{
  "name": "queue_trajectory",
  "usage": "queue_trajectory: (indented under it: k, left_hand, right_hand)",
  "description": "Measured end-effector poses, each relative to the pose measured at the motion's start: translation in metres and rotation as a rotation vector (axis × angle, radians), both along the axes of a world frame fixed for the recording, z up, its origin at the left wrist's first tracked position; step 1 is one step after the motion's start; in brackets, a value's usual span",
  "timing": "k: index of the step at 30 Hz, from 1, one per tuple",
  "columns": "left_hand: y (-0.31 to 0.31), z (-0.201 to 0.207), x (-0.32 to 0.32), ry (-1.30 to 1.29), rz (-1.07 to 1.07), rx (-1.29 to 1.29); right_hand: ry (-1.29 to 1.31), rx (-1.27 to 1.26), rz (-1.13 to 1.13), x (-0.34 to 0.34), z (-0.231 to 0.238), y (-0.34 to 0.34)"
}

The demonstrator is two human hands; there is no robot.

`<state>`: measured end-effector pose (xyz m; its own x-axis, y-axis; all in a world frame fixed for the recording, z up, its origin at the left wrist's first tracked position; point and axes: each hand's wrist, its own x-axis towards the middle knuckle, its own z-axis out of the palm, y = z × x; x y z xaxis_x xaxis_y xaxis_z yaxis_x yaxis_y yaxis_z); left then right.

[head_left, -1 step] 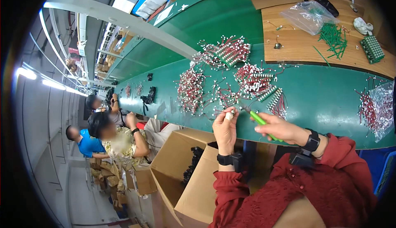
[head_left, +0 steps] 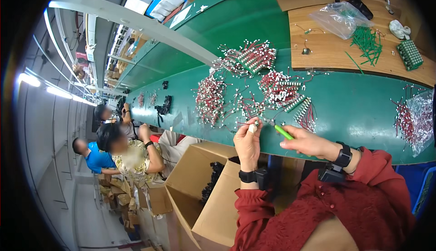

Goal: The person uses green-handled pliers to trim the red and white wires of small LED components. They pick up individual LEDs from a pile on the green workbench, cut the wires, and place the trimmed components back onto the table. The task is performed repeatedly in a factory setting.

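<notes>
My left hand (head_left: 246, 143) is closed in a pinch on a small wired circuit board (head_left: 256, 123), with a red wire sticking out to its left. A white wrap covers one of its fingertips. My right hand (head_left: 311, 143) is wrapped round green-handled pliers (head_left: 284, 132), whose tips point left, close to the small board; I cannot tell whether they touch it. Just beyond both hands lies a loose cluster of red-wired boards (head_left: 247, 105). Farther off are a heap of the same wired pieces (head_left: 210, 94) and panels of joined boards (head_left: 256, 60) with white connectors.
Below the green table (head_left: 359, 128) a cardboard box (head_left: 218, 214) stands open with black parts inside. At right lies a plastic bag (head_left: 420, 119) by more wired pieces. Green strips (head_left: 367, 44) are on a wooden board (head_left: 313, 60). Co-workers sit along the table at left.
The plier handles in my right hand have come together, and its fingers have closed further round them. My left hand has stayed nearly in place with the small board.
</notes>
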<state>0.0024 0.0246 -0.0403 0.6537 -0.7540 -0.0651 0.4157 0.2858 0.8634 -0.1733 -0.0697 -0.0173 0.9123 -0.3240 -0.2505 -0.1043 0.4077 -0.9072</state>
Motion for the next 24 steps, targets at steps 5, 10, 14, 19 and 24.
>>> queue_trajectory:
  k: [5,10,14,19,24]
  left_hand:
    - [0.004,0.007,0.000,-0.270,0.045,0.075]
    - [0.007,0.011,0.003,-0.440,0.024,0.056]
    - [0.007,0.011,0.005,-0.453,-0.022,0.091]
    - [0.011,0.003,0.008,-0.124,0.022,-0.021]
    - [0.002,0.012,0.002,-0.119,0.082,0.161]
  right_hand:
    - [-0.008,-0.519,-0.041,-0.001,-0.005,0.012]
    - [0.048,-0.606,0.008,-0.006,0.002,0.014]
    - [0.023,-0.569,0.001,-0.009,0.002,0.012]
    - [-0.117,0.244,0.188,-0.015,0.012,0.012]
    - [-0.002,0.728,0.220,0.000,0.022,0.002]
